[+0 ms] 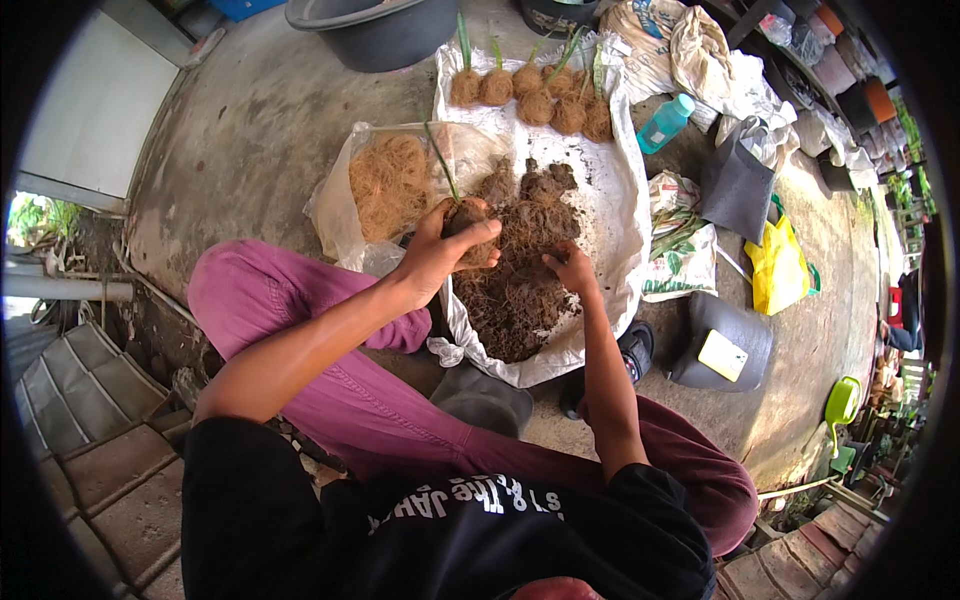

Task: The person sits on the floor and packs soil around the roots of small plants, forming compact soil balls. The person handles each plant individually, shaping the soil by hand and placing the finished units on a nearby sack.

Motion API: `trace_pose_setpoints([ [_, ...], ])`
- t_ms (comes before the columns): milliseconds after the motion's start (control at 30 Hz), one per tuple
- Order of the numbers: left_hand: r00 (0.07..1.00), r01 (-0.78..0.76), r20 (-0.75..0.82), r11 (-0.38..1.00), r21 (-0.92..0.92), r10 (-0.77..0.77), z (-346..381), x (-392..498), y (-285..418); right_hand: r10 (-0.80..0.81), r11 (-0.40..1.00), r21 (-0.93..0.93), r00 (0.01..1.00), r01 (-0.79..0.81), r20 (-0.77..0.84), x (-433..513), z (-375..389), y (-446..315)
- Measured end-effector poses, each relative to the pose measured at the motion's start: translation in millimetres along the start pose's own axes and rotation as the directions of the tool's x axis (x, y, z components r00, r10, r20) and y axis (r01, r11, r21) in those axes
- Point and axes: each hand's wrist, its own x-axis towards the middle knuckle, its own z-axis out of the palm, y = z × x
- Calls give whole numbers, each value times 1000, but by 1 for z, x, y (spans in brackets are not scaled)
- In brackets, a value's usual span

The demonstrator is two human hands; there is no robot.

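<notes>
My left hand (450, 244) is closed around a dark soil root ball (469, 217) from which one long green leaf rises. To its right, my right hand (571, 266) touches the edge of a heap of dark, fibrous soil (517, 300); whether its fingers pinch any of it cannot be told. The heap lies on a white woven sack (611, 225). Behind my left hand, a clear plastic bag (334, 202) holds tan coconut fiber (390, 180). Several fiber-wrapped balls (536, 106) with green shoots stand at the sack's far end.
A black plastic tub (375, 37) stands beyond the sack. On the right are a turquoise bottle (666, 124), a bag with green leaves (682, 262), a yellow bag (780, 270) and a dark cushion-like object (686, 360) with a yellow-edged item on it. My bent legs flank the near side.
</notes>
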Motion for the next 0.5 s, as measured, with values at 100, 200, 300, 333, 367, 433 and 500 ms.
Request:
trace_pose_setpoints([
  [100,999,16,39,999,44,-18,0,-1,1,70,997,-12,997,-70,37,0,-8,-1],
  [200,995,35,95,996,77,-42,-6,3,0,82,997,6,996,-82,46,3,-8,2],
  [300,992,-4,127,1000,25,1,-4,2,-1,108,994,16,994,-108,16,3,-10,-5],
  [333,993,-8,120,1000,5,8,-2,0,0,113,993,14,992,-114,50,4,-13,-11],
  [367,994,-13,111,1000,-15,15,-1,-1,1,118,993,13,989,-120,84,6,-16,-17],
  [433,990,-23,142,997,75,12,-8,2,-2,80,995,47,994,-84,73,7,-18,-18],
  [500,988,-35,153,992,120,16,-12,3,-1,-6,994,113,1000,8,-15,7,-18,-17],
])
